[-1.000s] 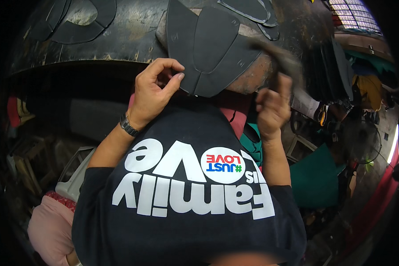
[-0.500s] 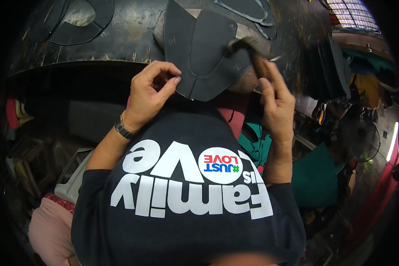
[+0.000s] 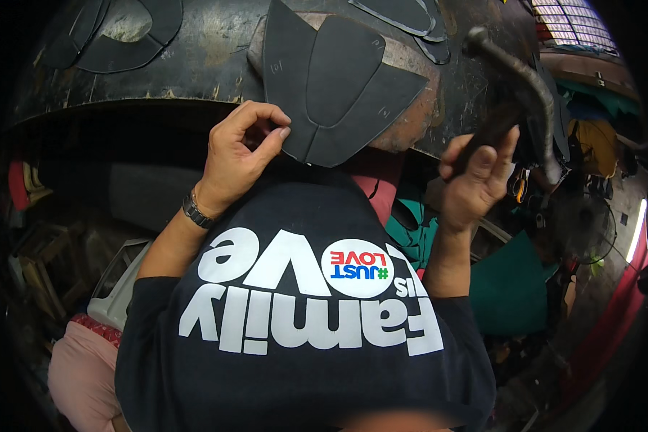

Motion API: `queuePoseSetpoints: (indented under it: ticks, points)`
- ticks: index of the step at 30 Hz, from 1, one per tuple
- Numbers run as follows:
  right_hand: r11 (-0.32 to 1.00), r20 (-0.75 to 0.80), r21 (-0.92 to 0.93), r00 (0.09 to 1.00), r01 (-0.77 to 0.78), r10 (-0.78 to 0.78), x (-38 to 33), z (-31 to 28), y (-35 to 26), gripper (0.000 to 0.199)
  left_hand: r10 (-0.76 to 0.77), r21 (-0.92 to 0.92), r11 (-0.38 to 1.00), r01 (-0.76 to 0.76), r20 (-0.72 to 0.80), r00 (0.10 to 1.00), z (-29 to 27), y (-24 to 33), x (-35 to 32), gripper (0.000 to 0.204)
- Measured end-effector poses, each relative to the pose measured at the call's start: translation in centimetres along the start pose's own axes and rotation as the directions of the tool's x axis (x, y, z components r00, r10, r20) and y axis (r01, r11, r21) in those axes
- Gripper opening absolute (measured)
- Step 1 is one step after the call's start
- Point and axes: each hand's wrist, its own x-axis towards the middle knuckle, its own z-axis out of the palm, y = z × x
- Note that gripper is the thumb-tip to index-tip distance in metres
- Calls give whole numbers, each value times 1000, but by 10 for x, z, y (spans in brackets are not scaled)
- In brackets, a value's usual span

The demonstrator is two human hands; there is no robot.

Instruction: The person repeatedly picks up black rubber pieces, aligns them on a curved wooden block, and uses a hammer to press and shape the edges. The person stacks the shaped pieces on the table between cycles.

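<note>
A black leather-like shoe upper piece [image 3: 344,83], with a curved seam around a rounded middle panel, lies over a worn brownish slab [image 3: 408,108] at the table's near edge. My left hand [image 3: 246,147] pinches the piece's near left edge between thumb and forefinger. On the right, my right hand [image 3: 477,173] grips the dark handle of a hammer [image 3: 520,70]. The hammer's curved metal head is raised beside the slab, apart from the black piece.
More cut black pieces [image 3: 155,52] lie at the far left of the dark worktable [image 3: 209,61], and others [image 3: 403,18] at its far middle. A stack of black sheets hangs off the right edge. Green material [image 3: 515,288] and a fan [image 3: 587,227] stand lower right.
The hammer has lifted off the black piece and swung up to the right with my right hand. My left hand stays nearly in place on the piece's edge.
</note>
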Motion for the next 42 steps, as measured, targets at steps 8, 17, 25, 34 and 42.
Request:
queuePoseSetpoints:
  ticks: [8, 17, 25, 34, 42]
  points:
    - [691, -22, -656, 923, -304, 385, 24, -22, 18, 39, -21, -8, 1000, 22, 20, 1000, 1, -1, -1, 13]
    - [860, 5, -462, 969, -218, 248, 6, 4, 11, 54, -74, -56, 996, 75, 14, 997, 10, -4, 8, 12]
    - [983, -88, -115, 987, -141, 132, -23, 2, -25, 56, -43, -225, 974, 20, -98, 994, 33, -10, 18, 8]
    - [811, 214, -571, 930, -128, 298, -40, 9, -24, 40, -56, -118, 992, 45, -85, 995, 35, -5, 21, 8]
    - [759, 328, -646, 870, -77, 368, -36, 26, 3, 37, -86, -95, 992, 86, 1, 996, 31, -8, 20, 13]
